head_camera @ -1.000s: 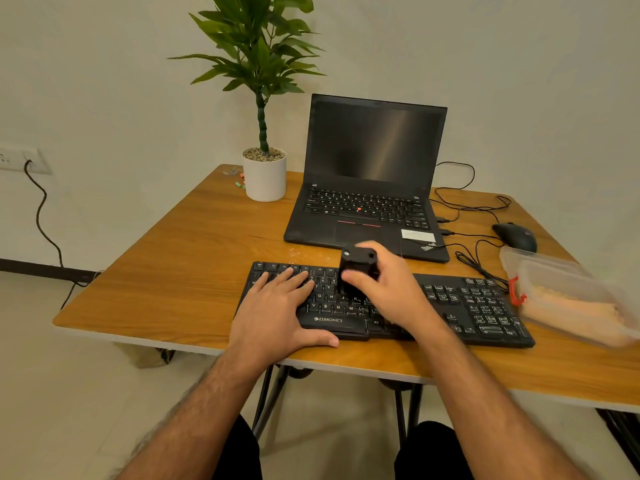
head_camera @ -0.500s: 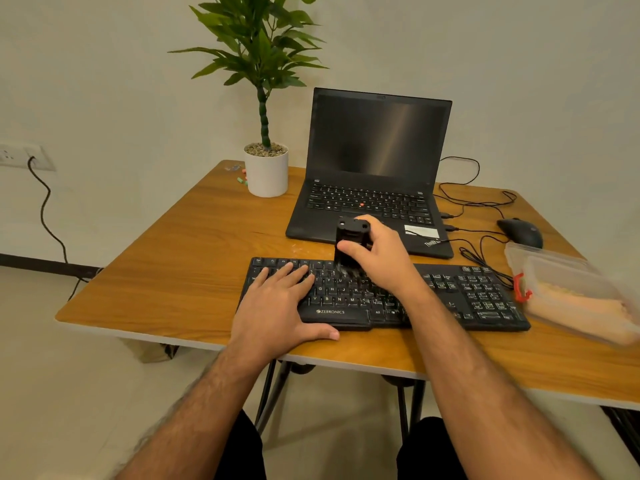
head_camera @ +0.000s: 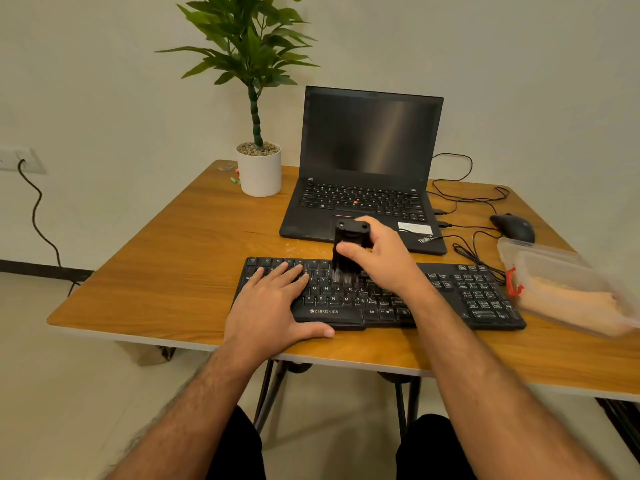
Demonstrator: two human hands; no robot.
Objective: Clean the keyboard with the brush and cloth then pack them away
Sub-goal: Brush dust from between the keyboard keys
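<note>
A black keyboard (head_camera: 478,299) lies along the front of the wooden table (head_camera: 180,258). My left hand (head_camera: 273,303) rests flat on its left end, fingers straight over the keys and thumb along the front edge. My right hand (head_camera: 384,261) grips a black brush (head_camera: 348,244), bristles down on the upper middle key rows. An orange cloth (head_camera: 575,299) sits inside a clear plastic container (head_camera: 540,258) with a red clip at the table's right side.
An open black laptop (head_camera: 367,161) stands just behind the keyboard. A potted plant (head_camera: 259,171) is at the back left, and a black mouse (head_camera: 512,226) with loose cables lies at the back right. A wall socket with a cord is at far left.
My right hand has swept the brush from the lower key rows toward the keyboard's far edge. My left hand has stayed on the keyboard's left end.
</note>
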